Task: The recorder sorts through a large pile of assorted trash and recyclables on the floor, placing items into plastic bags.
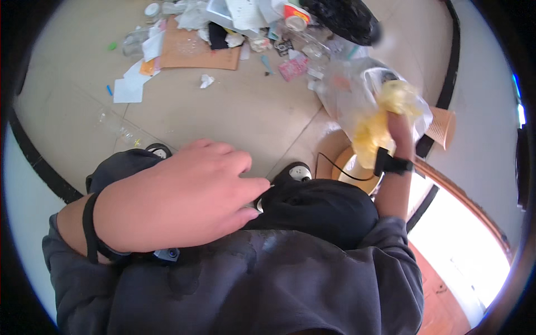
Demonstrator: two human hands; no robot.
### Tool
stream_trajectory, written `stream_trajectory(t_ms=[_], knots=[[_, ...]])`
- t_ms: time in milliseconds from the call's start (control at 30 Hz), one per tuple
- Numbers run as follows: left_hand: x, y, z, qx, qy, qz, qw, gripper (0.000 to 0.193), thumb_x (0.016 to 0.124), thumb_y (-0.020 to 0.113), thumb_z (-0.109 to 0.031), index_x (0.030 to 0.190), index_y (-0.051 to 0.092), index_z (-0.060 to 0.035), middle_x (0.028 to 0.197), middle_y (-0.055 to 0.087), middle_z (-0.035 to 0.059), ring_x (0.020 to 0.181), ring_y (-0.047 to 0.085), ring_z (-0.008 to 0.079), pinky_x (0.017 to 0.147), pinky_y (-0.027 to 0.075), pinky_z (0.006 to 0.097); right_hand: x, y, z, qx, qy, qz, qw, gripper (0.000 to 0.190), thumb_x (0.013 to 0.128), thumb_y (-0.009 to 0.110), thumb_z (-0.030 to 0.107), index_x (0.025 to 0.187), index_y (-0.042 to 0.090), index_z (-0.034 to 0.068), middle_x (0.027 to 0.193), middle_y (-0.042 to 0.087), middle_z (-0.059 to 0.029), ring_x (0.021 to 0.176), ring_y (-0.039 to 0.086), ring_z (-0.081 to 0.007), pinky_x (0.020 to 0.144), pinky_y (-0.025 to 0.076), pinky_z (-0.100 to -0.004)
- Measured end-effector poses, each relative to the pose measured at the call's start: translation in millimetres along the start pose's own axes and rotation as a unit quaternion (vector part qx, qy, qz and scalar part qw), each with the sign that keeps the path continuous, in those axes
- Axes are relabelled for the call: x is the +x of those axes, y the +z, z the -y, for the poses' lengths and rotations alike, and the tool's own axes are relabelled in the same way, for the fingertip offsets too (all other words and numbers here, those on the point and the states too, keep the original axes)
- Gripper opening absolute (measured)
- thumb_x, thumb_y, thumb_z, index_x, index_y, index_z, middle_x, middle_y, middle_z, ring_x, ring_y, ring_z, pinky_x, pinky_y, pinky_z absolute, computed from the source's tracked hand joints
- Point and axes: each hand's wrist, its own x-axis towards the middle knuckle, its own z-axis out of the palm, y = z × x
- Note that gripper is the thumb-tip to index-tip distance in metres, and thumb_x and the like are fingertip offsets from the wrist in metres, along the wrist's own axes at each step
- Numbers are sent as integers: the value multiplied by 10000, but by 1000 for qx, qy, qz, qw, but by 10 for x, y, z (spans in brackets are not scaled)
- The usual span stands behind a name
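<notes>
My right hand (400, 127) grips a crumpled yellow plastic bag (372, 136), blurred and hanging on both sides of the hand. It is at the mouth of a translucent plastic bag (341, 90) on the floor at the right; whether the two bags touch I cannot tell. My left hand (213, 180) hovers over my lap, thumb and fingers apart, with nothing visible in it. Its palm side is hidden.
Mixed rubbish lies ahead: a brown paper envelope (201, 56), a red paper cup (297, 17), a black plastic bag (345, 19). A clear bottle (125, 133) lies left. A round yellowish bin (343, 165) stands near my right knee, a perforated basket (443, 125) beyond it.
</notes>
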Motion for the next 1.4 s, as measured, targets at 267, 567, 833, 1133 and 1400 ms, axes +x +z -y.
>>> stream_trajectory(t_ms=[267, 567, 833, 1133, 1400], knots=[[-67, 108, 27, 5, 43, -28, 999, 302, 914, 662, -264, 1120, 658, -43, 958, 607, 134, 954, 616, 294, 855, 486, 419, 73, -1268, 1441, 339, -48, -177, 923, 335, 1035, 596, 225, 1312, 586, 38, 1238, 627, -84, 1098, 608, -176, 942, 521, -347], [-222, 232, -72, 46, 95, -71, 992, 221, 929, 641, -276, 955, 636, -57, 877, 599, 111, 869, 613, 270, 773, 463, 392, 359, 927, 3166, 100, -321, -40, 941, 371, 792, 691, 153, 1152, 661, 66, 1146, 621, -258, 1115, 572, -458, 987, 466, -482], [-305, 100, -68, 28, 67, -7, 997, 259, 925, 651, -286, 1062, 645, -67, 943, 588, 101, 945, 585, 261, 814, 453, 384, 199, 3069, 3534, -122, -247, 225, 935, 819, 797, 746, 376, 1529, 394, 267, 1663, 56, -227, 1496, 171, -497, 1068, 355, -704], [-301, -46, -16, -7, 3, 42, 999, 432, 898, 688, -284, 1247, 615, -39, 1129, 587, 157, 1080, 571, 320, 969, 444, 423, 300, 3293, 3123, -48, -275, 168, 946, 761, 953, 558, 507, 1471, 409, -31, 1589, 293, -223, 1479, 270, -407, 1155, 329, -525], [-173, -80, -54, -5, 19, 38, 999, 420, 888, 702, -277, 1231, 630, -47, 1123, 593, 156, 1075, 575, 322, 964, 450, 425, 267, 3319, 2331, 3, -57, 10, 998, 696, 1002, 446, 518, 1409, 507, -43, 1585, 297, -241, 1494, 220, -419, 1211, 217, -502]])
